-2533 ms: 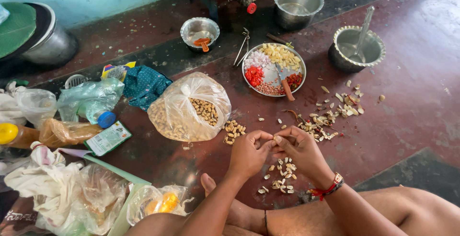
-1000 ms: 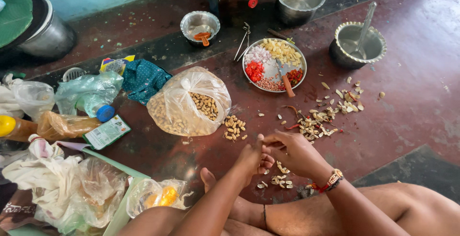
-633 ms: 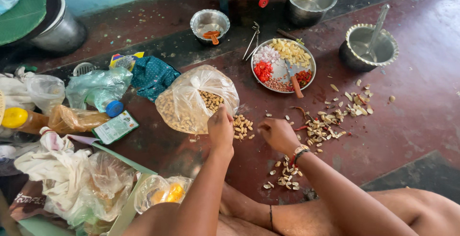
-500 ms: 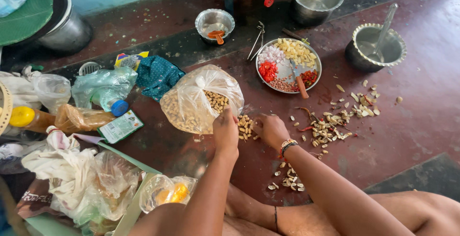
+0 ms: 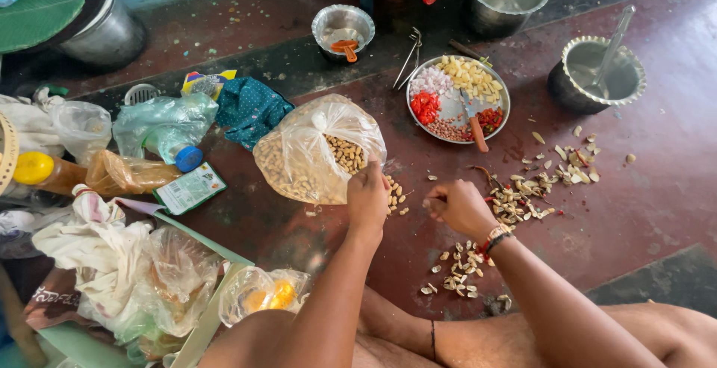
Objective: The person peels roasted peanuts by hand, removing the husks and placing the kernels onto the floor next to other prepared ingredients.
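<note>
Left hand [image 5: 367,196] reaches to the mouth of the clear plastic bag of peanuts [image 5: 314,151] on the red floor [image 5: 657,189], fingers curled at its opening. Right hand [image 5: 457,205] is closed in a loose fist beside loose shelled peanuts [image 5: 396,195], above pale peanut husks [image 5: 457,272].

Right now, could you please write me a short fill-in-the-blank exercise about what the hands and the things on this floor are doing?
1. The left hand rests at the mouth of the clear plastic bag full of ____.
2. The right hand is curled into a loose ____ above the floor.
3. The round metal plate holds chopped food and a knife with an ____ handle.
4. The bracelet sits on the ____ wrist.

Missing words: peanuts; fist; orange; right
</note>
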